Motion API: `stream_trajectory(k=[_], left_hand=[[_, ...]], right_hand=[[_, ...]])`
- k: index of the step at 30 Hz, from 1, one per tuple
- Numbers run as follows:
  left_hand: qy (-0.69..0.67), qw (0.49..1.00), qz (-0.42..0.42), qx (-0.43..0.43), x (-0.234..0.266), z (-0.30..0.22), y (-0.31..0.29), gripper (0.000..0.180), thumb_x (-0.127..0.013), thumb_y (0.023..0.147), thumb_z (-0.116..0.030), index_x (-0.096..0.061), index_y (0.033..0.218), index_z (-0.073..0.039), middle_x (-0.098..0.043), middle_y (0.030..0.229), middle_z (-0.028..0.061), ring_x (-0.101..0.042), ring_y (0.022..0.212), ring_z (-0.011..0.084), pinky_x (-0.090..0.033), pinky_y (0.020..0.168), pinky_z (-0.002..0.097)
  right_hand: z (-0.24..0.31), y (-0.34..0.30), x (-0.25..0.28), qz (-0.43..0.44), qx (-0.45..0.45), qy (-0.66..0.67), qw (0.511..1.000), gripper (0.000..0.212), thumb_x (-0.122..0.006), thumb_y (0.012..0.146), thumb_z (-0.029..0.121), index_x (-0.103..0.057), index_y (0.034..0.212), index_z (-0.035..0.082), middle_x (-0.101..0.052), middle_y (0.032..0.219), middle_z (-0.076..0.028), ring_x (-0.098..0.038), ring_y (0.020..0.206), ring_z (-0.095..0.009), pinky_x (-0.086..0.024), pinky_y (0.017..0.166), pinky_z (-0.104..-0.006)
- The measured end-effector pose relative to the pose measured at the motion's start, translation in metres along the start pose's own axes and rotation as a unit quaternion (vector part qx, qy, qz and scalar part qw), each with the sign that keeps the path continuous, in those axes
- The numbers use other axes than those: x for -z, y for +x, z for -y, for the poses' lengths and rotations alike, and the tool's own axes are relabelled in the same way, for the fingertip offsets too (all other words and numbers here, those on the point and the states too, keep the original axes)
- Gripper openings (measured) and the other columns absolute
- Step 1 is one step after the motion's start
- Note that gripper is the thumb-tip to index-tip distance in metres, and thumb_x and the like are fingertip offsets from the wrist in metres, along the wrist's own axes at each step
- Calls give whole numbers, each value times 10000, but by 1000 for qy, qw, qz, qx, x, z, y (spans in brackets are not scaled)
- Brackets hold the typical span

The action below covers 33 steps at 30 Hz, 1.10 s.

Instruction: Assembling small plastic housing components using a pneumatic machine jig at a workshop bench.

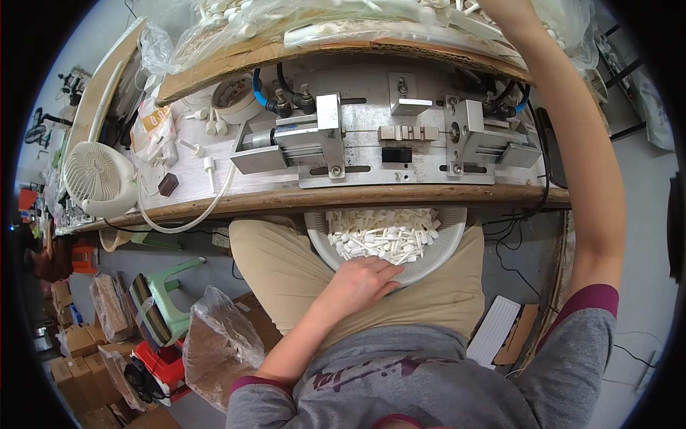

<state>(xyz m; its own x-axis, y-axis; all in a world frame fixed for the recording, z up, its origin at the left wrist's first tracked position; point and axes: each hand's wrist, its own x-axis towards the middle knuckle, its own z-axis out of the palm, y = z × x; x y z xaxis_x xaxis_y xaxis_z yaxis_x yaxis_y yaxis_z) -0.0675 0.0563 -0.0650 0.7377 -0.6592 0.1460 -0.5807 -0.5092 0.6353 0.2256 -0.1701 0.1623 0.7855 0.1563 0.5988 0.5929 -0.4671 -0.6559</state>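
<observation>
A white plastic basket (pixel 452 247) sits in my lap, under the table's front edge. Small white plastic parts with thin stems (pixel 382 234) fill much of it. My left hand (pixel 361 284) is at the basket's near rim, its fingers curled over the rim and the thumb outside. Up at the far right, my right hand (pixel 506 10) reaches to a heap of white plastic parts (pixel 457 8) in clear plastic bagging. The upper picture edge cuts that hand off, so its fingers are hidden. Between the two stands a metal clamping fixture (pixel 407 134) with a cylinder block on each side.
A cardboard-edged shelf (pixel 343 48) carries the bagged heap above the fixture. On the table's left are a tape roll (pixel 236 99), a small white fan (pixel 98 179) and loose white parts (pixel 209 166). Green stool (pixel 170 297), bags and boxes stand on the floor at left.
</observation>
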Motion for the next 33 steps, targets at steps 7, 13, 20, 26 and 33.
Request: stream_trajectory(k=[7, 13, 20, 26, 33], left_hand=[[-46, 997, -55, -14, 26, -15, 13, 292, -771, 839, -165, -728, 1114, -76, -736, 955, 77, -704, 854, 248, -571, 748, 349], [-247, 933, -259, 41, 73, -38, 47, 572, -779, 813, 19, -588, 1352, 1, -629, 1296, 163, -689, 1035, 236, -588, 866, 341], [-439, 872, -215, 6, 104, -49, 62, 513, -685, 853, 122, -565, 1349, 72, -642, 1261, 220, -700, 1035, 250, -581, 904, 338], [-236, 938, -252, -17, 106, -50, 57, 429, -828, 734, 41, -721, 1150, 21, -728, 1082, 166, -723, 944, 205, -583, 811, 296], [-54, 951, -302, 30, 89, -28, 79, 351, -791, 761, 10, -718, 1103, 4, -633, 1326, 161, -716, 911, 201, -592, 773, 326]], right_hand=[[7, -5, 32, -101, -76, 237, 963, 186, -661, 946, 44, -641, 1107, -49, -665, 960, -91, -623, 846, -134, -508, 770, -245], [41, -98, 34, 7, -122, 340, 933, 257, -665, 932, 35, -613, 1178, -21, -681, 1139, -124, -645, 977, -140, -513, 883, -300], [78, -205, -15, 52, -307, 446, 839, 259, -699, 924, 46, -614, 1158, -25, -694, 1023, -112, -666, 879, -144, -548, 823, -289], [58, -218, -7, -16, -281, 404, 870, 250, -653, 968, 82, -626, 1196, -19, -712, 1102, -161, -677, 885, -137, -518, 784, -250], [57, -223, 12, -61, -250, 418, 871, 256, -555, 1045, 196, -624, 1187, -5, -729, 1052, -200, -723, 790, -178, -529, 665, -258]])
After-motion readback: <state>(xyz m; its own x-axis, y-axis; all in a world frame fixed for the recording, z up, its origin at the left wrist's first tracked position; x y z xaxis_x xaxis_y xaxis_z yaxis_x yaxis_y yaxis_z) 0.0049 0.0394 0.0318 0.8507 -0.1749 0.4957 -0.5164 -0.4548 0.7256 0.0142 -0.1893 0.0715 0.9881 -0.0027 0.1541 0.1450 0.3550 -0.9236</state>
